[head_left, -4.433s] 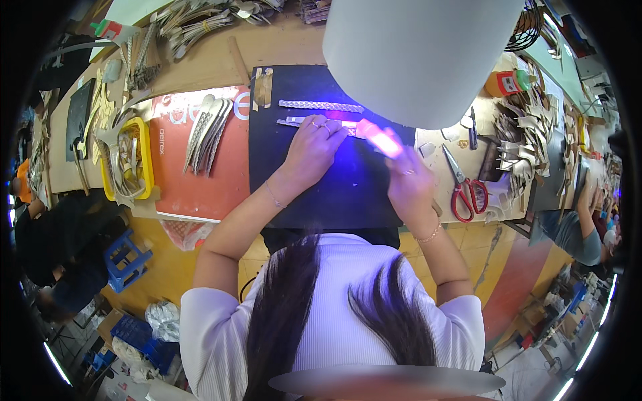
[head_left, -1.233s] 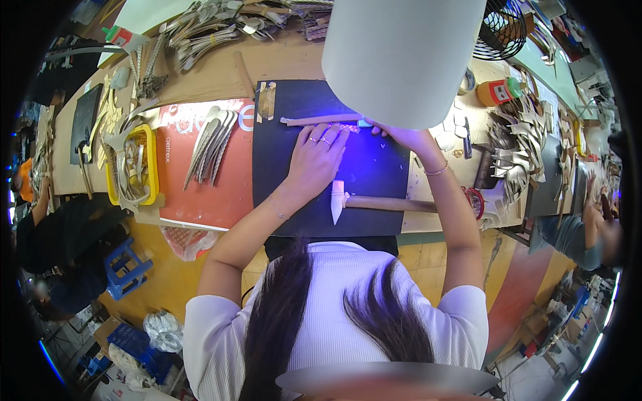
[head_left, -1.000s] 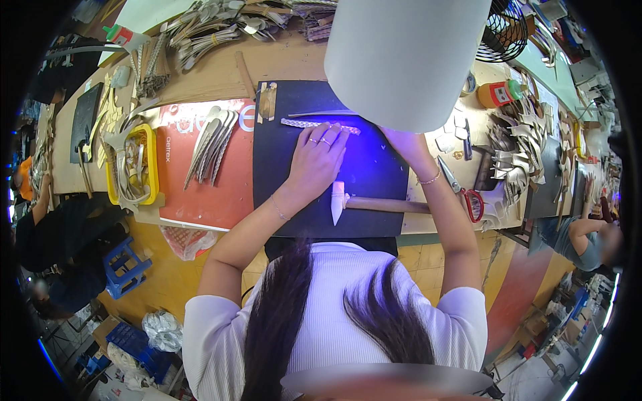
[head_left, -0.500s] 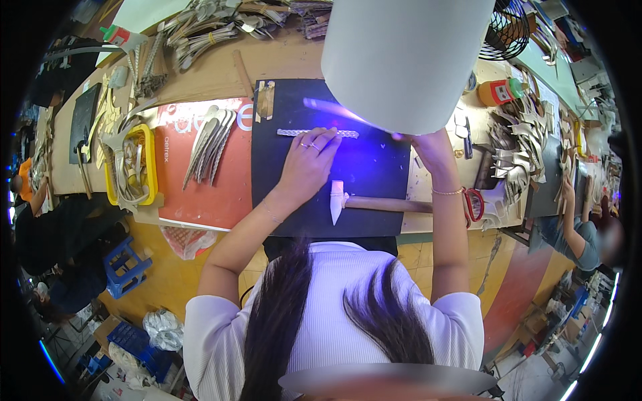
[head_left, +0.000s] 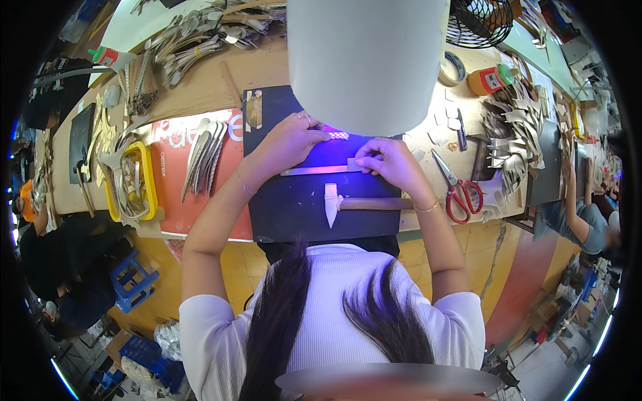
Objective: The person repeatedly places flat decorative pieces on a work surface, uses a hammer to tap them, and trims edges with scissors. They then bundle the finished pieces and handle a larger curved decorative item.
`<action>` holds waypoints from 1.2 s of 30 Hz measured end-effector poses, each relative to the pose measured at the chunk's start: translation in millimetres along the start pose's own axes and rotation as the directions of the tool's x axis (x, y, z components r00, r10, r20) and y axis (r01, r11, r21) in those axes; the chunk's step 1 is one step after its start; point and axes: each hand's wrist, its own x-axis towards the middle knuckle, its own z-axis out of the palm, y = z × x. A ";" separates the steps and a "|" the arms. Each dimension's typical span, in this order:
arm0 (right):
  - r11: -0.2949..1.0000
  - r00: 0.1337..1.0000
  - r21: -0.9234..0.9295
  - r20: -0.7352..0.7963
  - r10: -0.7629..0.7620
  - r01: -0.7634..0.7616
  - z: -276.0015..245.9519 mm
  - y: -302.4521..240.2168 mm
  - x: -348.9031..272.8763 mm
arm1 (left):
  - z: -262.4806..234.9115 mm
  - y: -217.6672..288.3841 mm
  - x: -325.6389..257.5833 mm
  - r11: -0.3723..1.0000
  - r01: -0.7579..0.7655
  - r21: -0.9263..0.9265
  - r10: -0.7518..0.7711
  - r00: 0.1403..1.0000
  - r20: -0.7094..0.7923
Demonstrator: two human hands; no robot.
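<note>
Nearest to you, just beyond your white shirt and long dark hair, a small hammer [head_left: 364,203] with a pale head and wooden handle lies flat on the near part of the black mat [head_left: 294,207], untouched. Past it, both your hands meet on a long thin metal strip [head_left: 314,170] that lies flat across the middle of the mat, running left to right. Your left hand [head_left: 289,142] rests curved over the strip's middle, fingers pressing down from the far side. Your right hand [head_left: 388,159] pinches the strip's right end between closed fingertips. To do this well, it looks wise to keep the strip flat and square to the mat, holding it firmly with your left hand while your right makes any fine alignment. A violet glow falls on the mat just beyond your fingers. To the right, off the mat, lie red-handled scissors [head_left: 456,192]. To the left stands a yellow tray [head_left: 148,188] of metal pieces. Farthest off, a large white lampshade [head_left: 366,60] hangs over the bench.
</note>
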 end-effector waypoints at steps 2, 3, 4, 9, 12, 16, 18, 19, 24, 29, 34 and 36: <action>0.999 0.999 -0.046 -0.051 0.003 -0.005 2.2 -1.9 1.6 | 3.8 4.3 -0.3 0.996 -0.009 0.092 0.012 0.999 -0.036; 0.998 0.997 -0.067 -0.081 -0.008 0.002 3.4 -3.2 4.1 | 6.0 5.6 0.3 0.992 -0.020 0.125 0.028 0.998 -0.057; 0.997 0.993 -0.072 -0.112 -0.024 0.016 4.9 -4.5 7.1 | 8.1 6.6 1.2 0.984 -0.012 0.175 0.024 0.997 -0.069; 0.983 0.971 -0.178 -0.224 -0.084 0.044 3.9 -12.5 20.4 | 8.6 11.1 8.0 0.961 0.052 0.273 -0.019 0.992 -0.122; 0.909 0.900 -0.369 -0.300 -0.316 0.196 -1.1 -15.4 23.6 | 4.4 16.4 12.6 0.945 -0.005 0.328 0.053 0.989 -0.139; 0.889 0.879 -0.423 -0.342 -0.333 0.173 -4.7 -14.8 28.3 | 9.0 29.0 14.8 0.925 -0.032 0.378 0.111 0.976 -0.190; 0.897 0.885 -0.413 -0.343 -0.315 0.159 -5.2 -13.9 31.9 | 14.3 34.6 13.6 0.904 -0.036 0.427 0.131 0.972 -0.194; 0.898 0.888 -0.417 -0.348 -0.301 0.141 -5.5 -13.8 33.6 | 15.8 35.7 12.6 0.885 -0.030 0.464 0.128 0.975 -0.180; 0.910 0.894 -0.374 -0.326 -0.309 0.178 -9.9 -17.5 35.3 | 23.8 40.1 6.4 0.859 0.015 0.512 0.100 0.975 -0.197; 0.847 0.886 -0.481 -0.261 -0.384 0.226 -14.0 -13.7 36.0 | 32.4 40.4 5.0 0.877 0.073 0.476 0.075 0.956 -0.284; 0.872 0.896 -0.450 -0.279 -0.345 0.195 -8.5 5.0 55.2 | 37.4 35.5 6.6 0.901 0.063 0.429 0.080 0.949 -0.306; 0.869 0.909 -0.460 -0.259 -0.327 0.182 -8.0 11.0 58.9 | 39.4 34.9 7.5 0.914 0.070 0.401 0.067 0.945 -0.319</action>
